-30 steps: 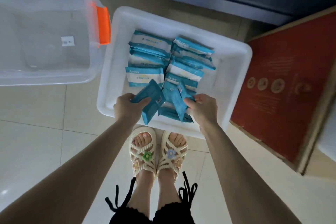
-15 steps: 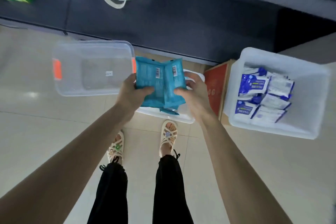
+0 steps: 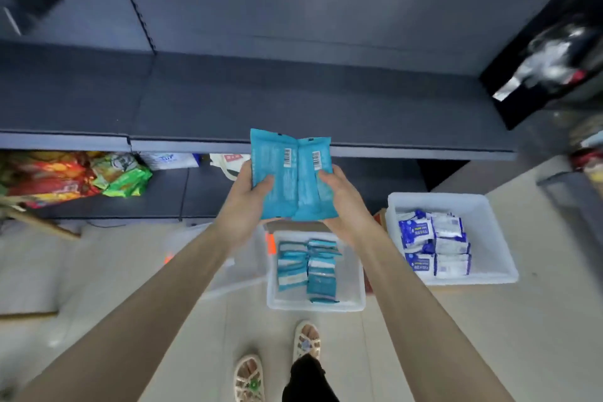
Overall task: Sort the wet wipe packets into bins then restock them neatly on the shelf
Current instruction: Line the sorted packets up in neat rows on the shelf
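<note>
Snack bags [image 3: 120, 178] lie beneath the shelf [image 3: 228, 101]. A teal-stocked bin [image 3: 313, 306] and a blue-stocked bin [image 3: 496, 238] stand on the floor below it. Before its front edge, the left hand [image 3: 244, 202] and right hand [image 3: 342, 206] each grip the teal packets [image 3: 293, 179], upright side by side, barcodes uppermost.

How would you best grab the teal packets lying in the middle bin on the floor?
Likely from above, since the middle bin is open-topped. Clamp a run of teal packets by its two ends: they lie overlapped in two rows. Left hand and right hand grip the bundle by its sides.
</note>
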`<action>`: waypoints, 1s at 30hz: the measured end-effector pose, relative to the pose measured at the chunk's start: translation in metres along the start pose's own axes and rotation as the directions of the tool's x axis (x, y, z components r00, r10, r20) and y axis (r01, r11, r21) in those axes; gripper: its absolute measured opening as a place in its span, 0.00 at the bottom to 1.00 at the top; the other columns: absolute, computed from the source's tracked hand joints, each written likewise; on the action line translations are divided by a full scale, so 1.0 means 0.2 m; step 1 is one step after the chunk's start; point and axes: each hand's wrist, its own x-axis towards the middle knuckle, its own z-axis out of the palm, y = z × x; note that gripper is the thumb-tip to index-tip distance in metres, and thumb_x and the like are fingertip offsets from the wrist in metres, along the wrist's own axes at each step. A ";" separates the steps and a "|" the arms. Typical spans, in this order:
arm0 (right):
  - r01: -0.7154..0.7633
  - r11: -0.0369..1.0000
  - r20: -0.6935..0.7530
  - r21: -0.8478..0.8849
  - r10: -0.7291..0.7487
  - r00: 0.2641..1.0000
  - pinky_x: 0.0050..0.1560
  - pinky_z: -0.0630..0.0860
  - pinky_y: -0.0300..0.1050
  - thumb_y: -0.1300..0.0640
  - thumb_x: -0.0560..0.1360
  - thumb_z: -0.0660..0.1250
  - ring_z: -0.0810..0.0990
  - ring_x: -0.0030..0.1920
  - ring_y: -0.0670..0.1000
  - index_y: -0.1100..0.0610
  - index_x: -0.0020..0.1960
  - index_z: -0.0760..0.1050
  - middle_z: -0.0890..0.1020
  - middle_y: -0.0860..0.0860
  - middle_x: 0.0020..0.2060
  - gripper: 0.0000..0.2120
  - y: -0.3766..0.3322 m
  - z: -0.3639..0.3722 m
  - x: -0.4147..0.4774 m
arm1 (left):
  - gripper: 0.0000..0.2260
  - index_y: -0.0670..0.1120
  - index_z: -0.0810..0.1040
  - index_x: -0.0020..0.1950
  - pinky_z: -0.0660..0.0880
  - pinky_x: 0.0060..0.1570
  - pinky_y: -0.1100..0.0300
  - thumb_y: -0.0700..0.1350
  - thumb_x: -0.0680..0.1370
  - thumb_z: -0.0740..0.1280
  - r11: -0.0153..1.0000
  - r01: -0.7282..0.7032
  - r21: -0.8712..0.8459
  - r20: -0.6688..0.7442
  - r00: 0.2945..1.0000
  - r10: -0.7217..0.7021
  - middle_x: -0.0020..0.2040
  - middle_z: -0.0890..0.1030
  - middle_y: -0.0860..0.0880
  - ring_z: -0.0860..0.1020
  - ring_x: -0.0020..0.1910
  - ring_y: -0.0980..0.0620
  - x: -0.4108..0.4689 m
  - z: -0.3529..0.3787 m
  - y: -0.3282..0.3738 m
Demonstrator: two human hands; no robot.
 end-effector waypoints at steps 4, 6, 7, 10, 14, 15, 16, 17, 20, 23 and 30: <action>0.260 0.963 0.062 -0.071 -0.256 0.965 0.49 0.79 0.49 0.54 0.83 0.55 0.81 0.53 0.49 0.47 0.59 0.70 0.81 0.48 0.55 0.08 -0.43 0.12 -0.08 | 0.06 0.51 0.67 0.58 0.80 0.47 0.53 0.42 0.83 0.56 0.973 -0.202 0.109 -0.041 0.977 0.208 0.58 0.77 0.51 0.79 0.52 0.53 0.04 0.05 0.43; 0.373 0.920 0.090 -0.119 -0.364 0.927 0.50 0.79 0.47 0.51 0.83 0.54 0.80 0.56 0.49 0.46 0.62 0.71 0.80 0.47 0.58 0.11 -0.62 0.17 -0.09 | 0.08 0.48 0.66 0.62 0.79 0.41 0.62 0.42 0.83 0.56 0.936 -0.322 0.140 -0.010 0.945 0.327 0.56 0.76 0.53 0.78 0.50 0.58 0.05 0.12 0.62; 0.421 0.895 0.109 -0.145 -0.409 0.906 0.54 0.78 0.49 0.49 0.83 0.54 0.80 0.58 0.49 0.46 0.64 0.70 0.80 0.47 0.60 0.13 -0.72 0.20 -0.09 | 0.09 0.48 0.66 0.64 0.79 0.39 0.62 0.44 0.83 0.55 0.923 -0.365 0.125 0.025 0.931 0.365 0.56 0.76 0.54 0.79 0.51 0.58 0.06 0.16 0.72; 0.515 0.825 0.161 -0.232 -0.489 0.857 0.67 0.70 0.56 0.38 0.79 0.53 0.75 0.65 0.48 0.47 0.70 0.68 0.76 0.45 0.65 0.24 -0.95 0.27 -0.08 | 0.13 0.53 0.65 0.67 0.80 0.44 0.58 0.52 0.83 0.53 0.887 -0.454 0.081 0.108 0.889 0.445 0.59 0.77 0.58 0.80 0.54 0.58 0.09 0.29 0.92; 0.584 0.767 0.200 -0.267 -0.548 0.812 0.70 0.68 0.52 0.42 0.82 0.51 0.74 0.65 0.45 0.49 0.72 0.68 0.76 0.45 0.66 0.22 -1.23 0.30 -0.02 | 0.16 0.57 0.67 0.70 0.77 0.55 0.54 0.52 0.83 0.52 0.850 -0.525 0.048 0.137 0.846 0.515 0.63 0.77 0.58 0.78 0.59 0.57 0.19 0.43 1.13; 0.608 0.746 0.215 -0.271 -0.569 0.794 0.69 0.69 0.48 0.46 0.83 0.51 0.74 0.65 0.43 0.49 0.72 0.68 0.75 0.45 0.66 0.20 -1.29 0.30 -0.01 | 0.15 0.57 0.68 0.70 0.75 0.57 0.54 0.50 0.83 0.53 0.846 -0.532 0.028 0.145 0.840 0.523 0.63 0.77 0.57 0.77 0.60 0.56 0.23 0.46 1.18; 0.638 0.724 0.234 -0.262 -0.593 0.770 0.68 0.69 0.44 0.49 0.83 0.52 0.74 0.65 0.42 0.50 0.72 0.67 0.75 0.44 0.66 0.19 -1.35 0.29 0.01 | 0.15 0.57 0.69 0.69 0.75 0.58 0.53 0.49 0.83 0.55 0.845 -0.534 0.009 0.157 0.836 0.526 0.62 0.78 0.56 0.78 0.60 0.55 0.25 0.48 1.22; 0.668 0.701 0.262 -0.249 -0.616 0.743 0.68 0.69 0.41 0.52 0.83 0.53 0.74 0.65 0.41 0.51 0.73 0.67 0.75 0.44 0.67 0.18 -1.42 0.29 0.02 | 0.14 0.57 0.71 0.68 0.75 0.58 0.54 0.48 0.82 0.57 0.840 -0.543 0.005 0.167 0.829 0.534 0.61 0.79 0.55 0.78 0.59 0.54 0.29 0.51 1.28; 0.691 0.675 0.308 -0.257 -0.621 0.721 0.64 0.73 0.40 0.53 0.82 0.58 0.75 0.64 0.44 0.52 0.72 0.66 0.75 0.45 0.66 0.20 -1.58 0.26 0.10 | 0.19 0.54 0.71 0.68 0.76 0.51 0.57 0.49 0.77 0.66 0.840 -0.542 -0.011 0.149 0.830 0.538 0.54 0.83 0.51 0.81 0.52 0.51 0.36 0.58 1.39; 0.660 0.710 0.261 -0.246 -0.608 0.750 0.66 0.72 0.49 0.50 0.79 0.63 0.77 0.61 0.48 0.56 0.70 0.68 0.78 0.50 0.62 0.22 -1.74 0.23 0.17 | 0.30 0.44 0.72 0.66 0.75 0.49 0.57 0.55 0.68 0.71 0.877 -0.479 -0.039 0.098 0.872 0.480 0.50 0.84 0.50 0.82 0.49 0.52 0.44 0.61 1.50; 0.648 0.711 0.226 -0.273 -0.607 0.762 0.44 0.74 0.38 0.52 0.73 0.71 0.80 0.45 0.46 0.60 0.61 0.75 0.82 0.49 0.47 0.20 -2.03 0.20 0.30 | 0.22 0.46 0.73 0.59 0.72 0.38 0.61 0.55 0.70 0.73 0.901 -0.404 0.157 0.041 0.914 0.403 0.47 0.80 0.51 0.77 0.41 0.54 0.65 0.61 1.77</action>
